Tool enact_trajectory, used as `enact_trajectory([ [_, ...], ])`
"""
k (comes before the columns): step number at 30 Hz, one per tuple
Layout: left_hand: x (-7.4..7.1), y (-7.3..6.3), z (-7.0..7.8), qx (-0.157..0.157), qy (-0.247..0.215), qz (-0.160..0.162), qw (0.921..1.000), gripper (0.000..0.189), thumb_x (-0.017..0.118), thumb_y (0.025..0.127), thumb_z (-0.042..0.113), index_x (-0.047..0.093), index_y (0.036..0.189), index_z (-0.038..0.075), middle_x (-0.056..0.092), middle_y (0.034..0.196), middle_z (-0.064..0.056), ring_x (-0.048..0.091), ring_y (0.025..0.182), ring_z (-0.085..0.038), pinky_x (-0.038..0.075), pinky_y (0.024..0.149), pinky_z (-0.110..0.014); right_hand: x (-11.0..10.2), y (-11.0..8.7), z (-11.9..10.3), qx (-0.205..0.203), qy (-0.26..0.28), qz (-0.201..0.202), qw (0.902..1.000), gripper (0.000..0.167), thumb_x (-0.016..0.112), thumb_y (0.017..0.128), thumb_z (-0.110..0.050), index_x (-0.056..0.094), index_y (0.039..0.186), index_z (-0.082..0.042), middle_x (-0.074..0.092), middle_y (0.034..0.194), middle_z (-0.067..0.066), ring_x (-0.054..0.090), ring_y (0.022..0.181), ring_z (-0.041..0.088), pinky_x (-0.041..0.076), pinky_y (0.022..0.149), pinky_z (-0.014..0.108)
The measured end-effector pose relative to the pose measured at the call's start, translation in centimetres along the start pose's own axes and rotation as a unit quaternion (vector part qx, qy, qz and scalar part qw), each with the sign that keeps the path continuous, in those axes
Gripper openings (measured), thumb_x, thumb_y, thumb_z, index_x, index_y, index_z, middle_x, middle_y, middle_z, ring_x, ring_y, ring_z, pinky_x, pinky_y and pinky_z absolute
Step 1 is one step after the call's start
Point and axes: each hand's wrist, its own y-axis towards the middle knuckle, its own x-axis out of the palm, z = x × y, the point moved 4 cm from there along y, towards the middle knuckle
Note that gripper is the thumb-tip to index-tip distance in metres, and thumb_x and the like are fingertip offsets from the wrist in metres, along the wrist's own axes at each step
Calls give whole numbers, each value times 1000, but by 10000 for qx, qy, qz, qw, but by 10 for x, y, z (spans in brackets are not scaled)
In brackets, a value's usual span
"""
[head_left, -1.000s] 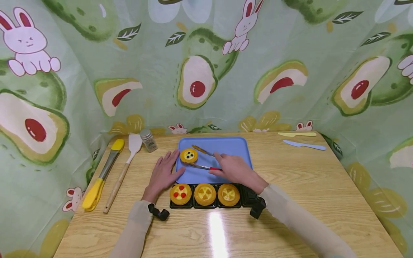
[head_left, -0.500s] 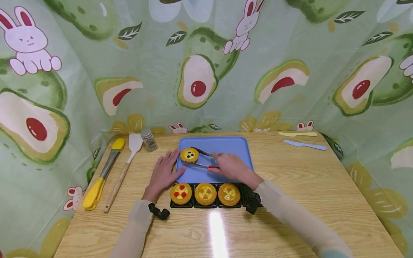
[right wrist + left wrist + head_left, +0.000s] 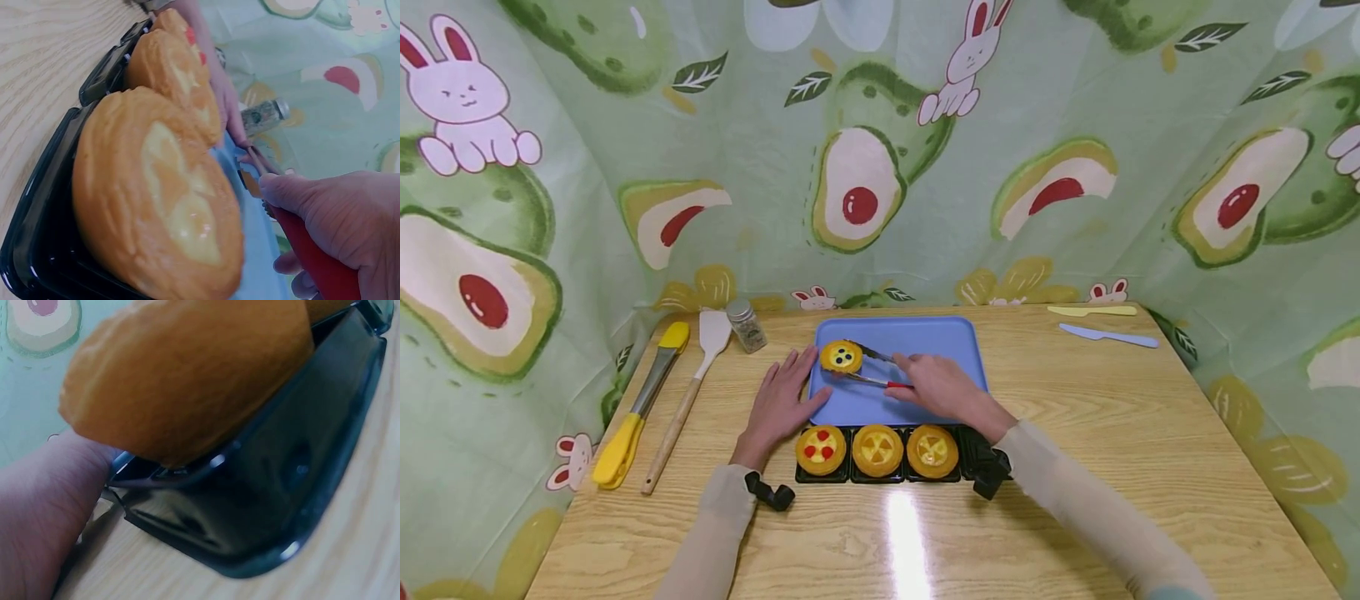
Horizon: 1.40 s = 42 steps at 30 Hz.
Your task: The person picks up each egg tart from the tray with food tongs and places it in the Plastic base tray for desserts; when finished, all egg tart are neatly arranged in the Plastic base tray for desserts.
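Note:
My right hand grips a pair of red-handled tongs over the blue tray. The tongs' tips lie on either side of a round tart with dark blue berries, near the tray's left edge. In the right wrist view, the thumb presses along the red handle. My left hand lies with straight fingers against the left edge of the tray, close beside that tart. The left wrist view shows only a part of this hand, next to a tart in a black plastic box.
In front of the tray stands the black box with a red-topped tart and two tarts with wedge toppings. At left lie yellow tongs and a spatula, with a shaker jar behind. Two plastic knives lie back right.
The tongs' arms have come closer together, and their tips now meet the sides of the berry tart, which has shifted slightly up and right. The left hand has stayed still.

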Motion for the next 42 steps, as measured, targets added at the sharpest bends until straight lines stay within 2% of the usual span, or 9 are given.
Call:
enact_trajectory([
  [6, 0, 0, 1, -51, 52, 0, 10000, 86, 54, 100, 63, 25, 168, 19, 29, 171, -2, 18, 161, -28, 11, 128, -56, -14, -8, 2, -13, -130, 131, 9998, 66, 62, 103, -51, 58, 146, -1, 75, 105, 17, 72, 76, 27, 61, 64, 43],
  [15, 0, 0, 3, -29, 43, 4, 10000, 85, 54, 101, 62, 26, 168, 19, 30, 171, -2, 19, 160, -28, 11, 128, -56, -36, -32, 5, 67, -353, 478, 9982, 67, 65, 100, -54, 62, 144, -5, 75, 99, 10, 68, 71, 21, 56, 57, 38],
  [22, 5, 1, 3, -26, 15, -51, 10000, 85, 52, 101, 65, 24, 168, 21, 28, 172, -1, 16, 161, -27, 10, 129, -55, -51, -65, 9, 43, -493, 858, 9951, 64, 72, 96, -52, 66, 139, -6, 66, 78, 1, 52, 54, 13, 42, 43, 29],
  [30, 2, 2, -1, 106, 62, 78, 9999, 85, 54, 100, 64, 26, 168, 19, 32, 170, -4, 20, 160, -31, 11, 128, -58, -60, -103, 12, 314, -208, 935, 9949, 60, 73, 95, -48, 65, 138, -7, 53, 72, -6, 44, 55, 7, 38, 48, 25],
  [36, 3, 4, -2, 119, 109, -7, 9999, 86, 50, 101, 67, 23, 168, 21, 29, 172, -2, 17, 161, -28, 9, 128, -56, -60, -139, 18, 697, 0, 1094, 9915, 58, 76, 94, -45, 66, 138, -9, 55, 74, -6, 41, 55, 4, 36, 49, 23],
  [42, 2, 0, -2, 83, 39, -10, 10000, 84, 50, 102, 65, 24, 168, 20, 28, 172, -2, 18, 161, -30, 9, 128, -57, -59, -177, 22, 1099, 100, 1074, 9881, 58, 77, 92, -45, 67, 139, -11, 56, 77, -6, 40, 55, 3, 36, 49, 22],
])
